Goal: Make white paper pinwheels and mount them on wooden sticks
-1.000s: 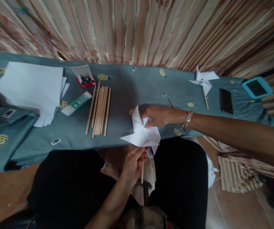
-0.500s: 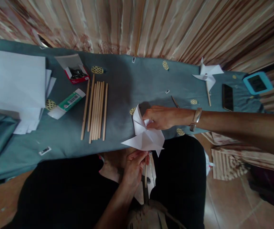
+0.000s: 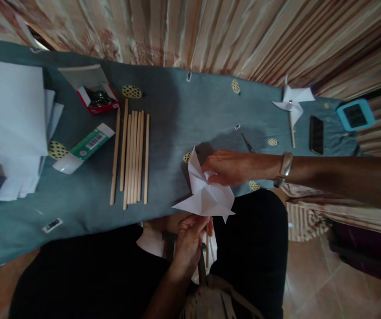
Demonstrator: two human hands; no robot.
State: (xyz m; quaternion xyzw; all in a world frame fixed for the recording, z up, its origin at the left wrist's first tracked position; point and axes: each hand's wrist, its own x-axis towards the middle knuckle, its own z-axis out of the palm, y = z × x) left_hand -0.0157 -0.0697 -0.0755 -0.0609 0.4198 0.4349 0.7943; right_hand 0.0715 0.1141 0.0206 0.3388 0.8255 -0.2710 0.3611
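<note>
A white paper pinwheel (image 3: 207, 199) is held between my hands at the table's front edge, its folded blades facing up. Below it, my left hand (image 3: 188, 241) grips the wooden stick (image 3: 207, 248), thumb and fingers pressed together just under the paper. My right hand (image 3: 227, 168), with a silver bracelet on its wrist, has its fingers curled onto a blade near the pinwheel's centre, where a small pin head shows. The right fingertips are partly hidden by the paper. Behind the right hand lies a pair of dark scissors (image 3: 248, 143), partly covered by the arm.
To the left lie several wooden sticks (image 3: 134, 155), a green-and-white box (image 3: 86, 148), an open red box of small metal pieces (image 3: 100, 99) and white paper sheets (image 3: 9, 110). At the right are another pinwheel (image 3: 293, 101), a phone (image 3: 316, 135) and a blue-framed device (image 3: 355, 115).
My view has shifted slightly, so the things on the left sit further left. Both hands keep their hold on the pinwheel, with little visible movement.
</note>
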